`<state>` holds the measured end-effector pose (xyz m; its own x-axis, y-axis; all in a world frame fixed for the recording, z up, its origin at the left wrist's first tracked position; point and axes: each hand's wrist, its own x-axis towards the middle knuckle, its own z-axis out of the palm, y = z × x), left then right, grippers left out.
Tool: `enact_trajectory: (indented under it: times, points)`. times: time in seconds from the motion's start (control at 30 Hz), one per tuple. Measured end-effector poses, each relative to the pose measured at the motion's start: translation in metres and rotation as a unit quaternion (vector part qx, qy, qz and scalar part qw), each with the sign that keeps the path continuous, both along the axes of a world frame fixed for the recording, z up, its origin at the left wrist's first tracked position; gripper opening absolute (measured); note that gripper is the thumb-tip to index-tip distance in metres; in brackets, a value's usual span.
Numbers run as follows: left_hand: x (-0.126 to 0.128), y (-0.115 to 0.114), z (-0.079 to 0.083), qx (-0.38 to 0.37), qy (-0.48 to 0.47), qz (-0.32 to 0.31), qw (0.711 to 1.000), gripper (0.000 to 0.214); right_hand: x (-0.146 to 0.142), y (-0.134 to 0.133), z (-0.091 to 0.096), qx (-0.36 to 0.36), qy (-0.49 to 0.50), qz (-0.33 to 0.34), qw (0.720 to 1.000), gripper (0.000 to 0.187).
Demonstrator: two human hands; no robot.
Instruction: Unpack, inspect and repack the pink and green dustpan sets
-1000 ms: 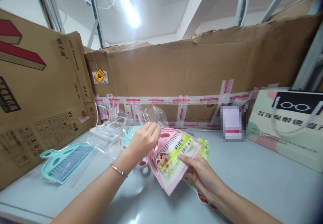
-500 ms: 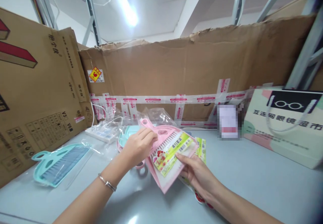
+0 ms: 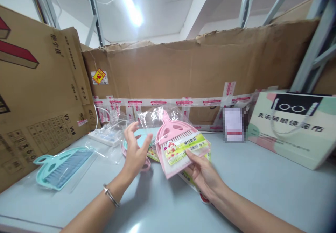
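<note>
A pink dustpan and brush set (image 3: 174, 126) with a green printed label card (image 3: 185, 149) is in my right hand (image 3: 206, 173), thumb on top of the card's lower edge. Clear plastic film shows around the set's handle. My left hand (image 3: 135, 152) is raised just left of the set, fingers apart and curved, with nothing in it. Behind that hand lie a teal dustpan (image 3: 144, 134) and a pink handle loop (image 3: 146, 164), both partly covered. More green printed cards (image 3: 193, 180) show beneath my right hand.
At the left of the grey table (image 3: 86, 205) lies a teal dustpan and brush set (image 3: 63, 168) in clear plastic. A white flat item (image 3: 106, 137) is behind it. Cardboard boxes (image 3: 157, 72) wall the back and left; a paper bag (image 3: 291, 131) stands at right beside a blurred upright item (image 3: 234, 124).
My left hand has let go of the pink set's handle and moved left, opening. The set has turned more upright in my right hand, its handle now pointing up.
</note>
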<state>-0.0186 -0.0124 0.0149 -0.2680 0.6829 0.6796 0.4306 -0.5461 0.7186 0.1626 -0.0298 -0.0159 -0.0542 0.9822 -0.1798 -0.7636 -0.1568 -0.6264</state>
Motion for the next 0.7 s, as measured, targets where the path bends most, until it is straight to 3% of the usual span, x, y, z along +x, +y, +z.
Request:
enact_trajectory:
  times: [0.03, 0.1, 0.2, 0.3, 0.47, 0.7]
  points:
    - [0.003, 0.0, 0.001, -0.072, -0.074, -0.031, 0.994, 0.052, -0.001, -0.001, 0.0, 0.0, -0.001, -0.002, 1.0, 0.036]
    - [0.011, -0.001, 0.002, -0.217, -0.186, -0.131, 0.949, 0.052, -0.002, -0.003, 0.0, -0.004, -0.006, -0.001, 1.0, 0.034]
    - [0.022, -0.006, 0.0, -0.315, -0.254, -0.255, 0.878, 0.045, -0.003, -0.006, -0.001, -0.002, -0.011, 0.011, 1.0, 0.03]
    - [0.028, -0.011, -0.01, -0.305, -0.272, -0.307, 0.859, 0.039, -0.005, -0.007, -0.003, 0.005, -0.011, 0.014, 1.0, 0.027]
    - [0.031, -0.013, -0.021, -0.283, -0.244, -0.381, 0.846, 0.047, -0.006, -0.007, -0.005, 0.018, -0.009, -0.001, 1.0, 0.028]
    - [0.019, -0.005, -0.014, -0.294, -0.212, -0.376, 0.853, 0.049, 0.006, 0.001, -0.005, 0.029, -0.116, 0.008, 0.993, 0.028]
